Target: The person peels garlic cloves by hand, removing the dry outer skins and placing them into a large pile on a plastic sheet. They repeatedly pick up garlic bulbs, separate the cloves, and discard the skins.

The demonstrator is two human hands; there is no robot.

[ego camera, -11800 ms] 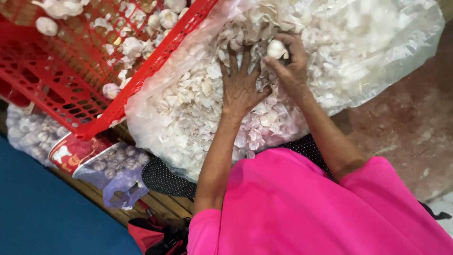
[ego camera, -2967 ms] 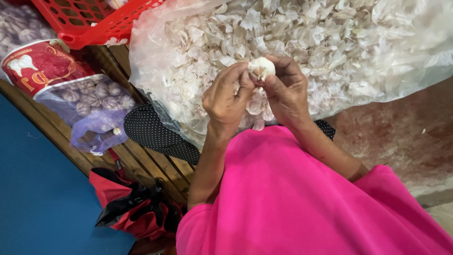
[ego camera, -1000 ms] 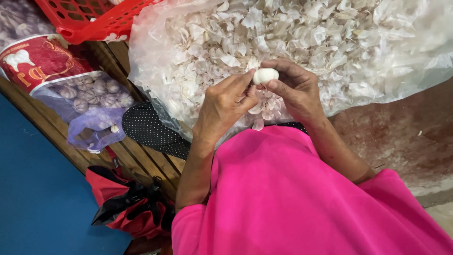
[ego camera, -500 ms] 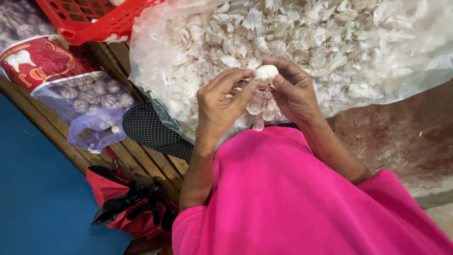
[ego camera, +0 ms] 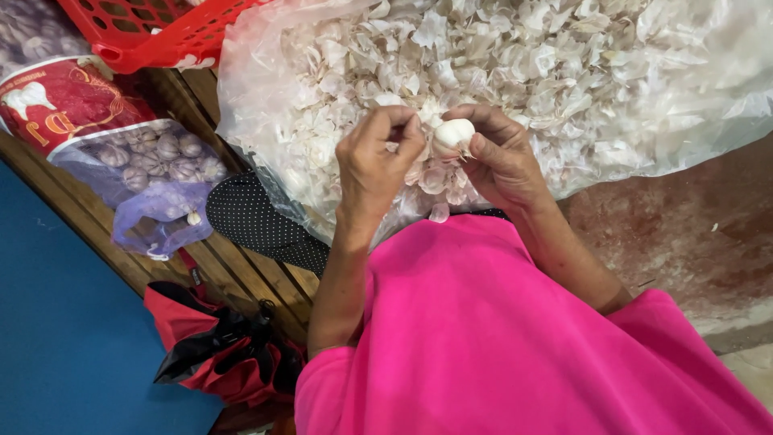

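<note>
Right hand: we see our right hand (ego camera: 501, 161) curled closed around a white garlic bulb (ego camera: 453, 134), thumb and fingers pressing its sides.
Left hand: our left hand (ego camera: 377, 165) sits just beside the right one, its fingers bent in a pinch, the fingertips (ego camera: 412, 135) against the bulb's left side.
Garlic bulb: it sits between our two hands, held up over the heap of skins, white and mostly bare, with a few short root threads on its underside.
Beyond the hands: a clear plastic sheet (ego camera: 708, 105) heaped with papery white garlic skins (ego camera: 515, 56) spreads behind and to both sides of our hands.
Below the hands: our bright pink garment (ego camera: 499, 338) fills the near part of the view, both forearms coming up out of it.
Left of the left hand: a dark cloth with white dots (ego camera: 258, 221) lies on the wooden slats (ego camera: 233, 270), partly under the plastic sheet.
Farther left: a thin purple bag of unpeeled garlic (ego camera: 157, 173) lies against a red printed sack (ego camera: 60, 101).
Above and left: the corner of a red plastic basket (ego camera: 153, 32) overlaps the plastic sheet's edge.
Below and left: a folded red and black umbrella (ego camera: 221, 346) lies next to a blue surface (ego camera: 64, 322).
Right of the right hand: a bare, stained reddish floor (ego camera: 684, 234).
</note>
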